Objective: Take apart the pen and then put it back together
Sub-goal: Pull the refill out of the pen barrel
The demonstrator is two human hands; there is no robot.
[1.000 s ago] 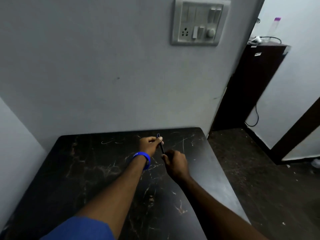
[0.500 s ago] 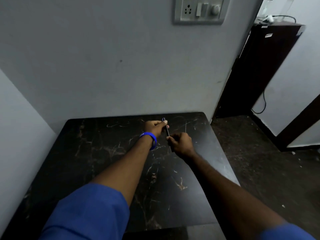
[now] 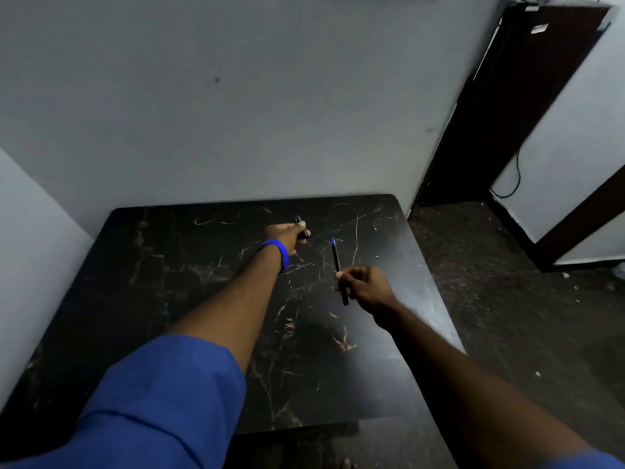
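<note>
Now that the cap [image 3: 302,228] has come off — half a second ago the pen was whole — our left hand [image 3: 287,235] pinches it left of the pen body [image 3: 339,270], which our right hand [image 3: 367,286] grips above the table [image 3: 169,265] — disassembly begun.

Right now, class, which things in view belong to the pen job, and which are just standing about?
Part of the job:
pen cap, in the left hand
pen body, in the right hand

Not part of it:
table
blue wristband
dark cabinet
black cable
</note>
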